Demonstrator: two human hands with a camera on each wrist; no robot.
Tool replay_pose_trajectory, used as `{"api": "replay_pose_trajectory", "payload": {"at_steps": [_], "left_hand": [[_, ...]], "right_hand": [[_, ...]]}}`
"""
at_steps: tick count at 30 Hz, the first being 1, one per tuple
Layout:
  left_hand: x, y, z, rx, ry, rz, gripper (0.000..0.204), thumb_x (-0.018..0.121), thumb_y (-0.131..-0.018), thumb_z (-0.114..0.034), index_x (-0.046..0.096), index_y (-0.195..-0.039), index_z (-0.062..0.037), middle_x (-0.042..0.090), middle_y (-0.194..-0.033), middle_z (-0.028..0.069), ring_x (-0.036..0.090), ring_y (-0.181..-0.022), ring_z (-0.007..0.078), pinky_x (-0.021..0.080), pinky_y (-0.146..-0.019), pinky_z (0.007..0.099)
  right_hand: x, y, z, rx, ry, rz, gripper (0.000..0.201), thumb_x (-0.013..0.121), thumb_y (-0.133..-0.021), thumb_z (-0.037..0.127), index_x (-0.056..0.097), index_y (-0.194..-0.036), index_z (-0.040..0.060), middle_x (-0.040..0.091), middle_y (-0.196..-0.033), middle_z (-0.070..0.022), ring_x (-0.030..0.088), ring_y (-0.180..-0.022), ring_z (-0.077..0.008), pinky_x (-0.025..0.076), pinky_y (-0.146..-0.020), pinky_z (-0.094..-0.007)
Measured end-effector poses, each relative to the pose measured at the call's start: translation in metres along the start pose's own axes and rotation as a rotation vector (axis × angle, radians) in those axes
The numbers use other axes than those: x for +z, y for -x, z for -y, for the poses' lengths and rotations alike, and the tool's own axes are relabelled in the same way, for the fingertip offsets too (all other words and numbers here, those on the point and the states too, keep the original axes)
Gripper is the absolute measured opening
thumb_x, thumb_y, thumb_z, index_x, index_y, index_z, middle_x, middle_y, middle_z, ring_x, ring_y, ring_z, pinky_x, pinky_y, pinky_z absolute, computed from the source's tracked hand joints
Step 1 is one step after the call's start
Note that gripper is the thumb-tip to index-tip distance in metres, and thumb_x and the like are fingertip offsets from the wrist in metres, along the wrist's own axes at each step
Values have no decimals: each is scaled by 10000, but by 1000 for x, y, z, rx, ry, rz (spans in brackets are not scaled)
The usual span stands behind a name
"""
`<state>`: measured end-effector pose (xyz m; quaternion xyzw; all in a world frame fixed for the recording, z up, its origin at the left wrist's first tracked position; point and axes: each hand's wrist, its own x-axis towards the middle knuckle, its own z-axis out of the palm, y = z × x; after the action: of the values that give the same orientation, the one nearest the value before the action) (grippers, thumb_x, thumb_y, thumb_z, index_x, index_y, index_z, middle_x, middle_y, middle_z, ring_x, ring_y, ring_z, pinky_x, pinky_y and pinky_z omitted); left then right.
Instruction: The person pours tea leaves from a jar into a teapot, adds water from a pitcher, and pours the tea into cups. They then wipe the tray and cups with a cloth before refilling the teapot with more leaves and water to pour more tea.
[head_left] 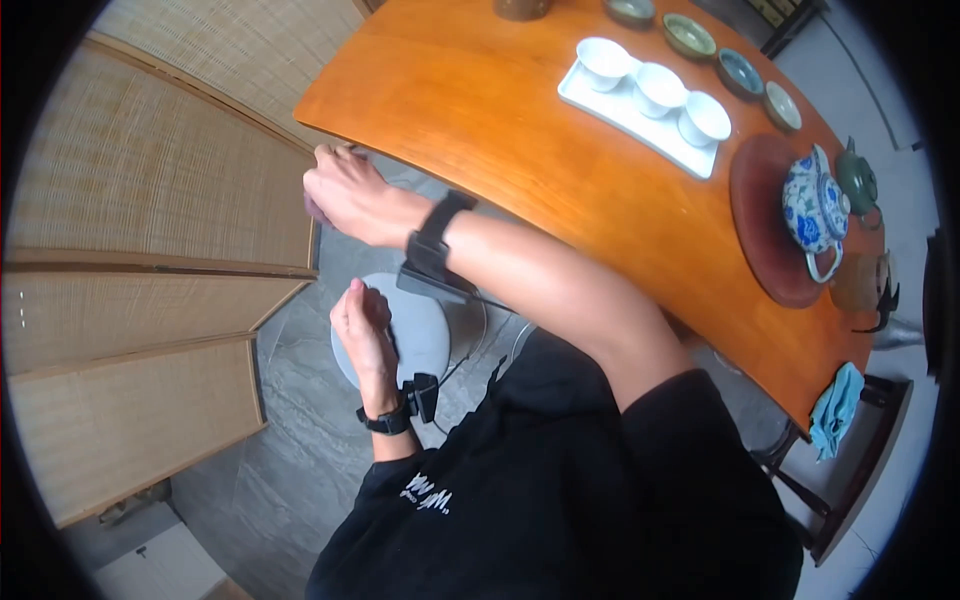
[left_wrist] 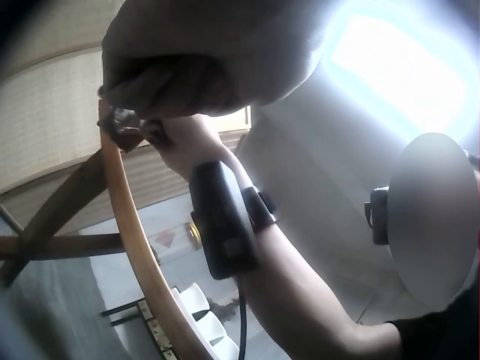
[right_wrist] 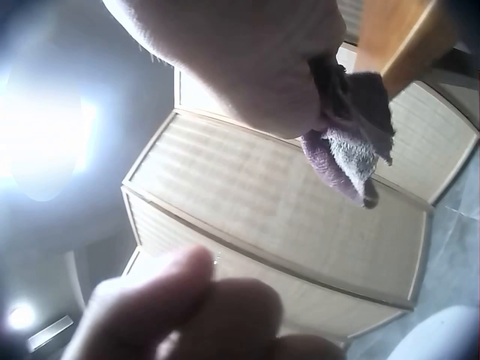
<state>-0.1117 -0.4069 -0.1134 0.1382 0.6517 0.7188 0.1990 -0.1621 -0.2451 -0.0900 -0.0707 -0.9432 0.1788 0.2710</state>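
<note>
My right hand (head_left: 350,195) reaches across to the left, just off the table's left corner. Its curled fingers grip a bunched purple-and-grey cloth (right_wrist: 349,161), whose loose end sticks out below the hand. Most of the cloth is hidden inside the grip. Lower down, beside the table, my left hand (head_left: 362,325) is held up over a round light stool (head_left: 420,335), thumb up and fingers loosely curled. Nothing shows in it. The orange-brown wooden table (head_left: 450,90) has its rim right by the right hand.
Three white cups (head_left: 660,90) stand on a white tray (head_left: 640,130). Several small bowls (head_left: 690,36) line the far side. A blue-and-white teapot (head_left: 815,205) stands on a reddish round mat (head_left: 755,210). A teal cloth (head_left: 838,410) hangs at the near right edge. A woven folding screen (head_left: 180,170) stands at left.
</note>
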Motion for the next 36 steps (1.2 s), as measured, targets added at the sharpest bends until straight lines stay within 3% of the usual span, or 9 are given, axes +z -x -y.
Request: {"api": "replay_pose_trajectory", "payload": {"at_steps": [5,8,11,16,21,23,26,30,36], "left_hand": [[-38,8,42,-95,40,-15,423,484,-998,-246,351,-612,-140,279,-555,-74,228,-485,42,161,-445,259],[-47,21,39,-92,28,-33,420,476,-1004,-233,371,-610,-133,301,-558,-77,230,-485,32,159,-443,250],[-47,27,32,-26,-8,-65,425,470,-1009,-227,354,-614,-120,293,-568,-74,228,-495,32,157,-448,248],[-20,22,15,54,-11,27,423,464,-1007,-229,351,-619,-107,301,-573,-65,233,-515,43,169,-466,259],[-8,25,19,75,-42,91,430,467,-1007,-236,354,-617,-97,311,-576,-57,239,-527,48,179,-474,263],[-2,26,24,28,-30,129,426,476,-1000,-230,320,-620,-118,273,-578,-59,224,-521,53,172,-474,269],[12,17,27,50,-55,180,418,474,-1000,-219,324,-622,-123,265,-577,-59,220,-517,55,173,-473,269],[32,7,30,83,-107,223,411,468,-1004,-219,365,-623,-106,292,-577,-64,232,-518,51,183,-473,262],[65,-8,43,189,-272,317,372,492,-985,-185,423,-647,-45,370,-577,-27,326,-549,68,260,-496,274]], "right_hand": [[-77,12,-101,191,-239,-28,174,580,-805,49,735,-804,130,601,-910,-216,621,-865,-344,517,-774,-446],[-51,3,-182,320,294,-116,215,594,-795,100,755,-825,239,662,-916,-147,651,-874,-304,504,-767,-469],[-9,-41,-144,259,-113,55,271,532,-786,42,742,-801,213,687,-884,-127,625,-931,-333,507,-805,-416],[31,-39,-31,-76,174,90,152,615,-751,55,727,-797,147,624,-925,-130,592,-943,-343,479,-818,-465],[-40,-27,-76,46,-137,-167,212,585,-767,26,730,-892,118,619,-993,-166,594,-941,-333,478,-840,-459],[-51,-21,-113,205,17,162,272,553,-783,11,716,-967,127,638,-1050,-165,584,-1011,-315,478,-857,-457],[-59,36,-132,-124,268,-127,331,528,-792,-25,692,-1035,128,642,-1070,-150,586,-1043,-320,458,-902,-467],[-115,126,-99,268,460,179,492,588,-742,-53,599,-1201,124,623,-1038,-164,606,-1017,-338,511,-859,-431],[-184,212,-84,565,738,232,163,712,-705,114,725,-838,20,630,-907,-164,649,-852,-293,550,-717,-382]]}}
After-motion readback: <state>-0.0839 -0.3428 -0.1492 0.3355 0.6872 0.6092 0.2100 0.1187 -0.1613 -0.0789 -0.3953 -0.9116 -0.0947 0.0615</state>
